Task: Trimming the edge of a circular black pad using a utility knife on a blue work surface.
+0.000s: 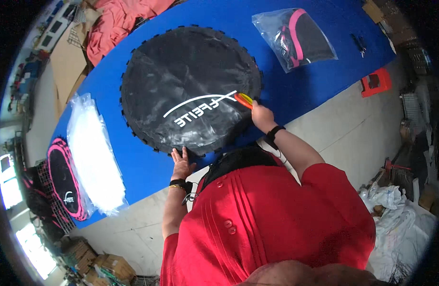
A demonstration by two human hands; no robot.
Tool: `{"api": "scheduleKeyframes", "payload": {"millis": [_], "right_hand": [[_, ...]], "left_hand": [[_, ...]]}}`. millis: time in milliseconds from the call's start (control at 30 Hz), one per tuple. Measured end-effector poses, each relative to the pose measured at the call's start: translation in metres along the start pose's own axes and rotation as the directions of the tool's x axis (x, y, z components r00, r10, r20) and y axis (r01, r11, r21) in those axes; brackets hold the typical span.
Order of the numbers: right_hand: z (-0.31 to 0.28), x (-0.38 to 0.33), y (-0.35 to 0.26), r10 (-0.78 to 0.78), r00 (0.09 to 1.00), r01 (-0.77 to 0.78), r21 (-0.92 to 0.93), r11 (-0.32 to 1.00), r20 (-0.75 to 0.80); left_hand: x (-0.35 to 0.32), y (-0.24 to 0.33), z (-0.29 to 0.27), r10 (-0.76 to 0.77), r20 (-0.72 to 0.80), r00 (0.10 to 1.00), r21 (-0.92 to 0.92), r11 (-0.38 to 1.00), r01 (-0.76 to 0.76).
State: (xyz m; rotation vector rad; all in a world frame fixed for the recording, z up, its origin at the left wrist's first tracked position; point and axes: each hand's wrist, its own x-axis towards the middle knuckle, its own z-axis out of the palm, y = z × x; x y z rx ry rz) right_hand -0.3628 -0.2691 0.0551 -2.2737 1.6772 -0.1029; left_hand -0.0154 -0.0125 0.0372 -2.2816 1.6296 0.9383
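A large round black mat [181, 71] with short tabs around its rim and white lettering and a curved line lies flat on the blue table. My left hand [182, 164] rests at its near edge, fingers spread over the rim. Closed round a slim orange and yellow hand tool [243, 100], my right hand [262, 117] is over the mat's right side. The tool's tip lies at the end of the white curved line; its exact kind is too small to tell.
Clear plastic bags [93, 152] are stacked on the left, beside black oval pieces with pink edging [65, 178]. A bagged black and pink piece [298, 40] lies far right, near small dark tools [358, 44]. A red plastic object [376, 82] is by the table's right edge.
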Motion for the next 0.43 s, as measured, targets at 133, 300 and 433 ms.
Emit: {"api": "scheduleKeyframes", "payload": {"millis": [133, 300, 433], "right_hand": [[-0.011, -0.002, 0.003, -0.054, 0.998, 0.055, -0.026, 0.998, 0.018], [-0.023, 0.048, 0.007, -0.033, 0.999, 0.033, -0.009, 0.999, 0.044], [-0.03, 0.104, 0.01, 0.011, 1.0, -0.011, -0.032, 0.999, 0.002]], "left_hand": [[0.0, -0.003, 0.005, 0.027, -0.03, 0.999, 0.005, 1.0, -0.027], [0.003, 0.005, 0.003, -0.051, 0.047, 0.998, 0.025, 0.998, 0.05], [0.014, 0.03, 0.002, -0.247, 0.045, 0.968, -0.056, 0.967, 0.249]]}}
